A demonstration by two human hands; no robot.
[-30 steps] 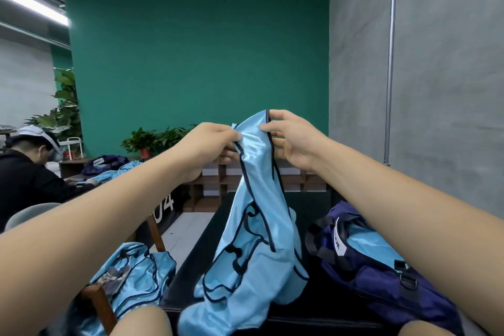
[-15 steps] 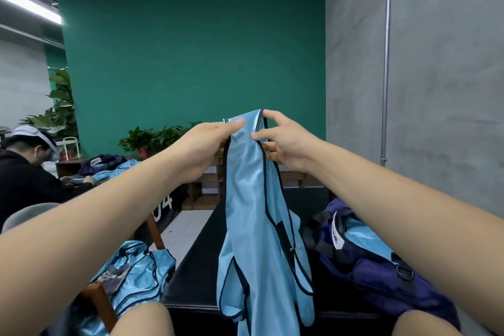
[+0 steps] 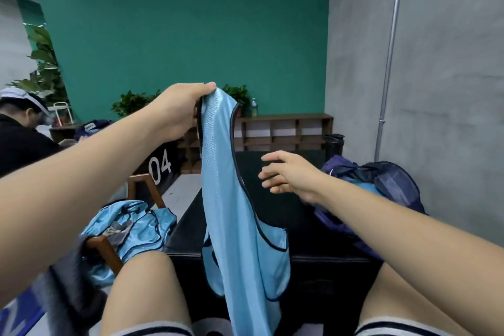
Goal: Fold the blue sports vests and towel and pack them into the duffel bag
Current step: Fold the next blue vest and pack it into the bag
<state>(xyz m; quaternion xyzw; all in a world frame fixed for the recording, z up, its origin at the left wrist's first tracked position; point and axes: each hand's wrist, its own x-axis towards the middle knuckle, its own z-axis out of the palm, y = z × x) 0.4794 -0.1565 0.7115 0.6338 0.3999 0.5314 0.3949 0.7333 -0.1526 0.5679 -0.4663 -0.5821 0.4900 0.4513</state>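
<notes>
My left hand [image 3: 180, 109] pinches the shoulder straps of a light-blue sports vest [image 3: 234, 226] with dark trim, which hangs down in front of the black table [image 3: 275, 226] to between my knees. Lower and to the right of the vest, my right hand [image 3: 286, 174] hovers with fingers spread, holding nothing. A purple duffel bag [image 3: 381, 185] lies open on the table's right side with light-blue fabric inside. More blue vests [image 3: 131, 229] lie heaped on a wooden chair at my left.
A grey concrete wall [image 3: 436, 76] with a metal pipe stands close on the right. A person in black [image 3: 21, 139] sits at the far left by another table. A low wooden shelf [image 3: 283, 128] and potted plants line the green back wall.
My right hand has let go of the vest's top and dropped down to the right. My left hand alone now holds the vest, which hangs lower and straighter. The view tilted down.
</notes>
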